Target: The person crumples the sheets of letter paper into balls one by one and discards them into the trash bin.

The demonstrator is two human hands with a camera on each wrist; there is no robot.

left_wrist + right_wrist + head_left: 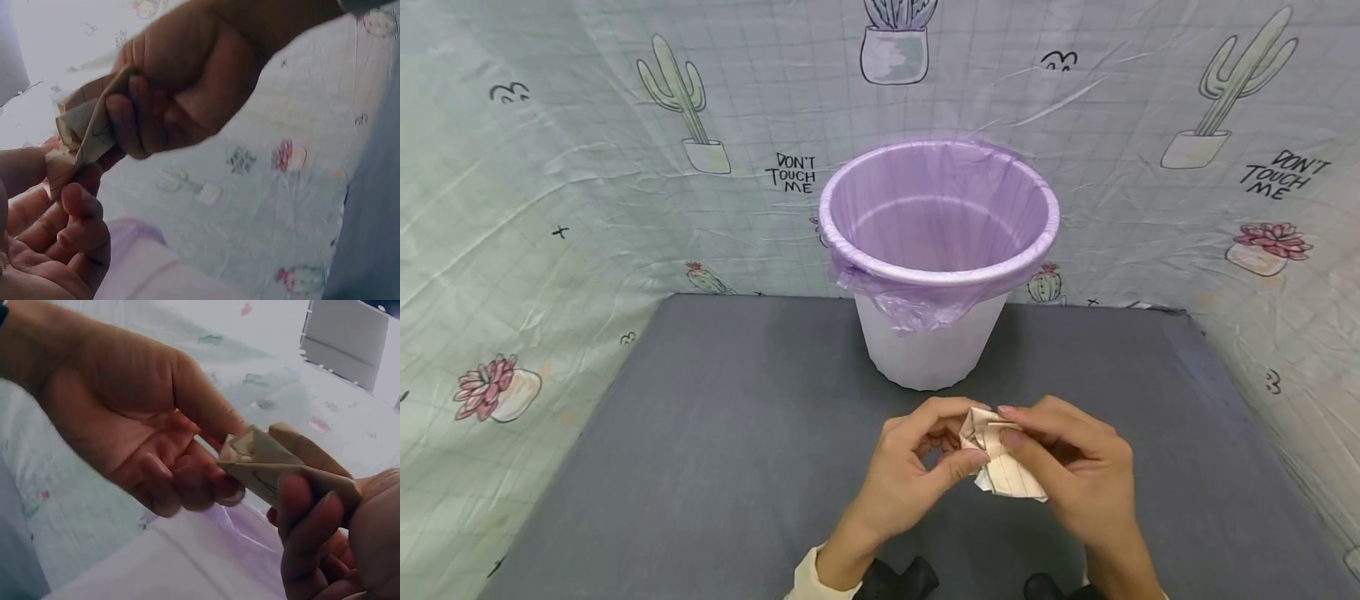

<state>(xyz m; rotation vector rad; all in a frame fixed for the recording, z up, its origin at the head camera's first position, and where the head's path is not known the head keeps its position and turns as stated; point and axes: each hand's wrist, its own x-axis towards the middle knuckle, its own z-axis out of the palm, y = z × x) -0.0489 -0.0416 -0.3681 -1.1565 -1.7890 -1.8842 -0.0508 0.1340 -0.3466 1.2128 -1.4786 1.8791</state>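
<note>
A small folded piece of lined, cream paper is held between both hands above the grey table, in front of the bin. My left hand pinches its left end between thumb and fingertips. The right hand grips the upper right part, thumb in front and fingers behind. In the left wrist view, the paper shows several creased layers with dark pen marks. From the right wrist, the folded paper has an open pocket-like end near the left fingertips. Parts of the fingers are hidden behind the paper.
A white bin lined with a purple plastic bag stands beyond the hands at the back of the grey table. Cloth printed with cacti hangs behind and along both sides. Dark objects sit by the wrists.
</note>
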